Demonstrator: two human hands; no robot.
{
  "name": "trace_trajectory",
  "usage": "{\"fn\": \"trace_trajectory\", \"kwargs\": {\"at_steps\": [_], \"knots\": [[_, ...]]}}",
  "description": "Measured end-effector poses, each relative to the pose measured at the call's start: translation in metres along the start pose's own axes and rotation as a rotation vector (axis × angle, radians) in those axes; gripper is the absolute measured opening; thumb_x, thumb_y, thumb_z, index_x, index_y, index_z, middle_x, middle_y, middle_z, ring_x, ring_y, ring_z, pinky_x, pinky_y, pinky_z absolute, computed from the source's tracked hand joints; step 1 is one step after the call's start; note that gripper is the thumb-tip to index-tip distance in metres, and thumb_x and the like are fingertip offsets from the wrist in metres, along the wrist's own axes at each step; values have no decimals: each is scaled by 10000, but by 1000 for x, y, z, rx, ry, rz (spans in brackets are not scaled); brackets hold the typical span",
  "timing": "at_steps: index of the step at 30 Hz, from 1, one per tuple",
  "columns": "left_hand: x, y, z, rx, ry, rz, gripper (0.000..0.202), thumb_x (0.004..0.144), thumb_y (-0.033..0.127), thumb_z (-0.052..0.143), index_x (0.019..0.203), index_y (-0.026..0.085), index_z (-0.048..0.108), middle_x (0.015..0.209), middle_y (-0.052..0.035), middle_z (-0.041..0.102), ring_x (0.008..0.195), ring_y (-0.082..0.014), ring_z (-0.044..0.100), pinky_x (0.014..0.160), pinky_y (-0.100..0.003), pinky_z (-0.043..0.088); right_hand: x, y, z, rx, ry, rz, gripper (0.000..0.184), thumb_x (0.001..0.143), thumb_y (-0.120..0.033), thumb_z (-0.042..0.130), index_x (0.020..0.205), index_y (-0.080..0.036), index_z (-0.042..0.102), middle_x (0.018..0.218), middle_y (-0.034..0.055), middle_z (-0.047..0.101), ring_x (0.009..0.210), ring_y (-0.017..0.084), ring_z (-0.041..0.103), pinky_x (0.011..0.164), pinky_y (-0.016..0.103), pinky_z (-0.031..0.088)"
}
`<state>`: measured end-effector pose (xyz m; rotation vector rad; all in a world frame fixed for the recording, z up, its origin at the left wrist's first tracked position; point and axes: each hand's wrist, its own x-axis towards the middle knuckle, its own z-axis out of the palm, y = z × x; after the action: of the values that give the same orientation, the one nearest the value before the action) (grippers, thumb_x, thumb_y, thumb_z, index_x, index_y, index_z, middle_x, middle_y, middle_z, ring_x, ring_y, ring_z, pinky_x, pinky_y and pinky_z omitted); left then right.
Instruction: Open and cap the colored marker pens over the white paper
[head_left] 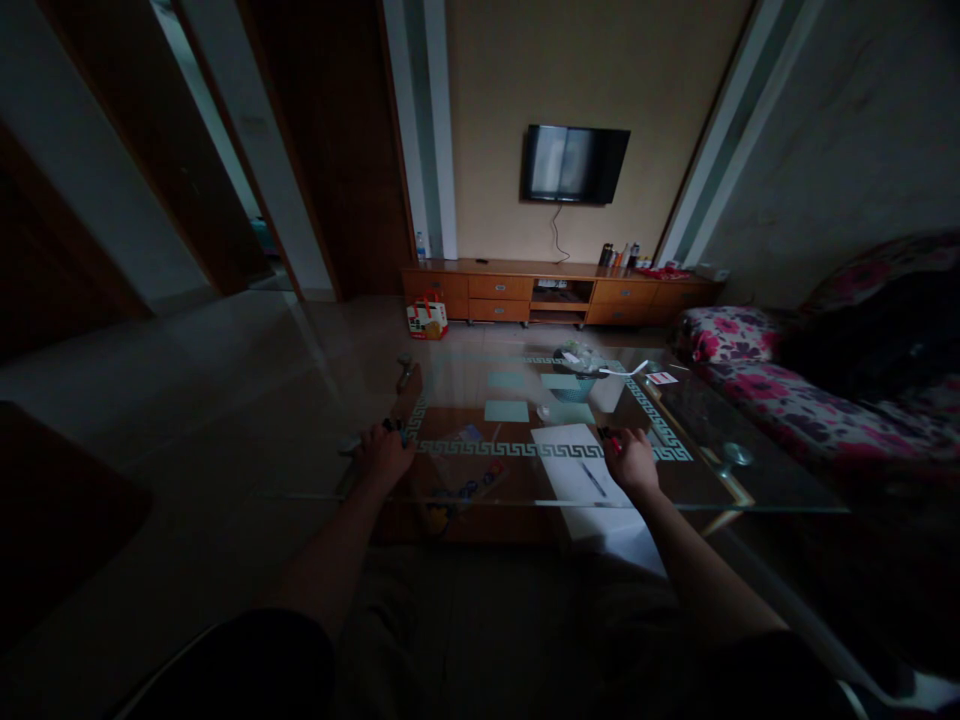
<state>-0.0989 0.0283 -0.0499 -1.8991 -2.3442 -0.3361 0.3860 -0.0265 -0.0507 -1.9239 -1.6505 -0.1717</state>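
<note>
My left hand (pixel 384 455) rests at the left edge of the glass coffee table (pixel 750 478), fingers curled around a small dark object that I cannot make out. My right hand (pixel 632 462) lies on the table by a white sheet of paper (pixel 574 462), fingers closed on a small red thing, perhaps a pen. A dark pen (pixel 594 480) lies on the sheet just left of that hand. Several pale green paper squares (pixel 506 411) lie further back on the glass.
A basket with crumpled wrapping (pixel 577 368) stands at the table's far side. A floral sofa (pixel 795 395) runs along the right. Behind are a wooden TV cabinet (pixel 525 292), a wall TV (pixel 574 164) and a red-and-white bag (pixel 427 318) on the floor. The room is dim.
</note>
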Motion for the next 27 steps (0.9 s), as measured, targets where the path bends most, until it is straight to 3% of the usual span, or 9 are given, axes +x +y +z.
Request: {"fn": "trace_trajectory", "kwargs": {"at_steps": [5,9,11,13,16,18,22,27], "knots": [[-1,3,-3,-4,34,23,402,853,473,475,936,147,695,1146,-189,536,1120,-378,439,865,-493,404,0,-6,-4,2,0,-8,295,878,-312,498,1071,-150,651,1029,137,579,1006,282,514,916,386,422],[0,8,-5,-64,92,78,350,861,444,486,822,164,693,1100,-165,549,1096,-361,456,855,-473,414,-2,-16,-6,37,25,-43,277,872,-292,505,1055,-153,658,1037,135,591,991,272,534,924,381,428],[1,13,-6,-126,142,155,314,872,418,498,769,178,673,1054,-138,558,1076,-328,477,873,-452,419,-2,-22,-3,90,30,-61,271,870,-299,505,1032,-153,665,1029,136,607,998,274,545,926,386,432],[2,19,-6,-218,188,324,275,888,388,514,764,184,651,994,-106,565,1033,-280,508,901,-422,424,-3,-29,2,200,10,-51,267,856,-311,517,1002,-151,673,1014,133,633,977,267,569,907,385,444],[-2,33,-7,-340,164,669,187,907,340,535,845,188,624,984,-66,570,966,-217,545,890,-368,446,-6,-44,12,485,-126,76,284,837,-360,541,989,-158,671,972,109,677,813,216,607,752,340,485],[-7,44,-9,-372,140,807,148,920,316,535,903,184,599,1041,-64,564,946,-198,557,848,-342,464,-10,-58,18,713,-233,169,300,820,-410,568,968,-166,663,891,81,685,726,184,598,654,298,477],[-22,68,-17,-409,121,921,120,940,298,524,960,188,567,1070,-61,559,965,-196,566,851,-337,473,-22,-89,19,1060,-455,345,361,790,-487,622,980,-181,635,806,33,666,533,107,493,470,232,361],[-35,86,-29,-459,85,992,172,973,348,476,998,195,549,1074,-57,558,953,-183,576,837,-316,479,-28,-111,11,1114,-602,397,382,800,-545,616,873,-170,626,715,24,638,499,90,462,434,213,311]]}}
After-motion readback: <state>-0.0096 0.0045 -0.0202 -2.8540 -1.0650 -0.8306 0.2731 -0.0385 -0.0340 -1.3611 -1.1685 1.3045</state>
